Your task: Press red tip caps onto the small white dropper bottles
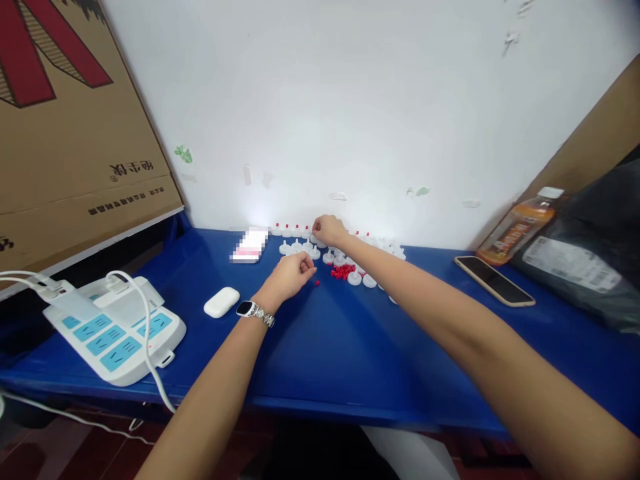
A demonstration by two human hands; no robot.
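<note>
Small white plastic caps [300, 247] stand in rows on the blue table [330, 347] near the wall; some in the back row carry red tips. A little heap of red beads [343, 271] lies among them, and a single red bead [317, 283] lies apart. My right hand [329, 231] reaches to the back row with its fingers pinched on a white cap with a red tip. My left hand [289, 277], a watch on its wrist, rests curled on the table just left of the beads; what its fingertips hold is too small to make out.
A white power strip [120, 330] with cables sits at the left, a white earbud case [221, 302] beside it. A cardboard box [75, 133] leans at the left. At the right lie a phone [494, 281], a drink bottle [520, 227] and a dark bag [590, 260].
</note>
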